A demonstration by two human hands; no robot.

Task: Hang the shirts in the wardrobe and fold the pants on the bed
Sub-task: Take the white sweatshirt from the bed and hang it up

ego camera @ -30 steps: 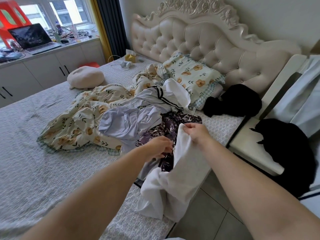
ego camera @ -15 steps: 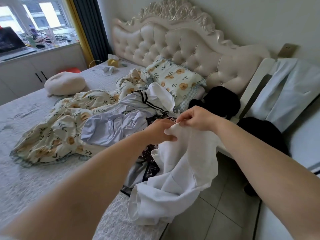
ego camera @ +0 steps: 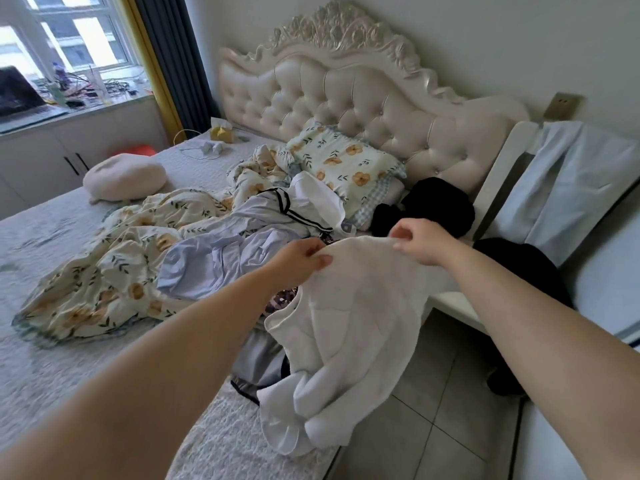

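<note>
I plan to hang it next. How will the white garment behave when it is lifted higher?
Probably floppy: the white garment sags in folds below the left hand and right hand, which pinch its top edge. Likely light, since a pinch carries it. Its lower part bunches on the bed edge, so it may drag.
</note>
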